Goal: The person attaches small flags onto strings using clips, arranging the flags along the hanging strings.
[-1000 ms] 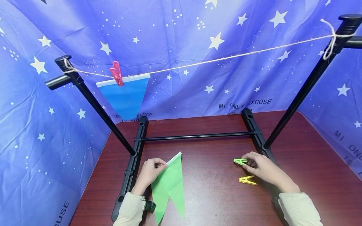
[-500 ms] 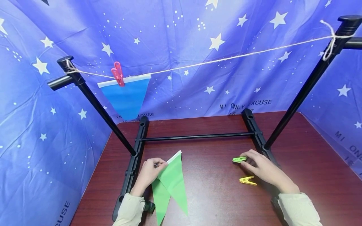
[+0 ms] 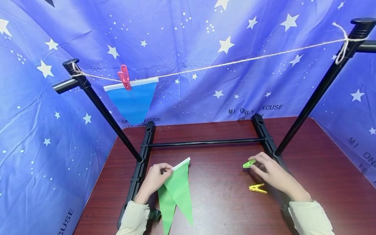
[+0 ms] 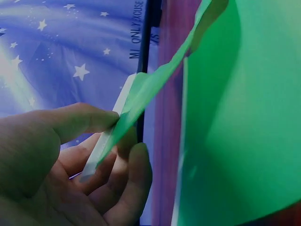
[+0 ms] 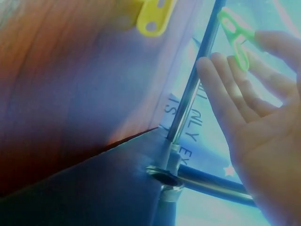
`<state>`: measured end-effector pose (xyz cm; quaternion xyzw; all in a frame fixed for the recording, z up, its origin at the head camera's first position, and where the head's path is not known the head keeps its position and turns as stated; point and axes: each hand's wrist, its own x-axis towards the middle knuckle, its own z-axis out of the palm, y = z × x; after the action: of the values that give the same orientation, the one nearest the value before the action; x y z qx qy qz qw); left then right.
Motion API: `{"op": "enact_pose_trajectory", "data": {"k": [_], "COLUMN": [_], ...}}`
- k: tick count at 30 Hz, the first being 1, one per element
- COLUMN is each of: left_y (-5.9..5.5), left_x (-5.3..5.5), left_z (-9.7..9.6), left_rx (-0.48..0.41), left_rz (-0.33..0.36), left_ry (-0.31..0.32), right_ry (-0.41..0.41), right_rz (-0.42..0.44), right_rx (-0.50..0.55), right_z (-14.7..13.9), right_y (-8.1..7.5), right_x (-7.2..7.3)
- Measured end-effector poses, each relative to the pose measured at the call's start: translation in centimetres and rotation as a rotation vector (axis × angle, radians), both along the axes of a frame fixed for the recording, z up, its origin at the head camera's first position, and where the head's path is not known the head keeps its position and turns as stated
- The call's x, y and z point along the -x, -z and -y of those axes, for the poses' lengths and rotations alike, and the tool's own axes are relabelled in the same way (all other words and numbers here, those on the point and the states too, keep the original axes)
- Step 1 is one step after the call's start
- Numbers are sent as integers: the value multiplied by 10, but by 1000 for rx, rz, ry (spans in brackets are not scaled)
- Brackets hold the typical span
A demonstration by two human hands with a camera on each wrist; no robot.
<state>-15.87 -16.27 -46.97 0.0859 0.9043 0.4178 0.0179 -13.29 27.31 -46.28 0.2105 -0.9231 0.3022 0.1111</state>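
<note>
My left hand [image 3: 155, 178] pinches the white top edge of a green pennant flag [image 3: 179, 186] between thumb and fingers. In the left wrist view the thumb lies on the white strip [image 4: 106, 141], and green cloth [image 4: 254, 94] fills the right side. On the right, my right hand [image 3: 271, 173] pinches a green clothespin [image 3: 248, 164] by thumb and fingertips. The right wrist view shows that green clothespin [image 5: 235, 35] held up at the fingertips, other fingers extended. A yellow clothespin [image 3: 258, 188] lies on the table just below the right hand.
A string [image 3: 226, 62] runs between two black posts [image 3: 317, 88] of a frame. Near its left end a red clothespin [image 3: 124, 77] fixes a blue pennant [image 3: 133, 99] to it. A black crossbar [image 3: 205, 142] spans the table [image 3: 217, 182]. Star-printed cloth [image 3: 191, 39] hangs behind.
The right hand has lifted slightly and the green clothespin has turned in its fingers. The left hand keeps its pinch while the green pennant sways a little. The view has shifted slightly.
</note>
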Motion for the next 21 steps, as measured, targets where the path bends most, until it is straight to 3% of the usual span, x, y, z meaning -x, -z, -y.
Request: {"op": "enact_pose_trajectory", "data": {"k": [6, 14, 21], "left_y": [-7, -14, -22], "left_x": [1, 0, 0], "left_z": [3, 5, 3], "left_rx": [21, -47, -73], "left_rz": [-43, -25, -58], "left_ry": [12, 20, 28], "right_ry": [30, 65, 67], "right_rz": [-37, -77, -69], "right_rx": [8, 49, 57], "right_z": [4, 8, 11], "right_y": [-4, -14, -23], "right_x": [3, 5, 6]}}
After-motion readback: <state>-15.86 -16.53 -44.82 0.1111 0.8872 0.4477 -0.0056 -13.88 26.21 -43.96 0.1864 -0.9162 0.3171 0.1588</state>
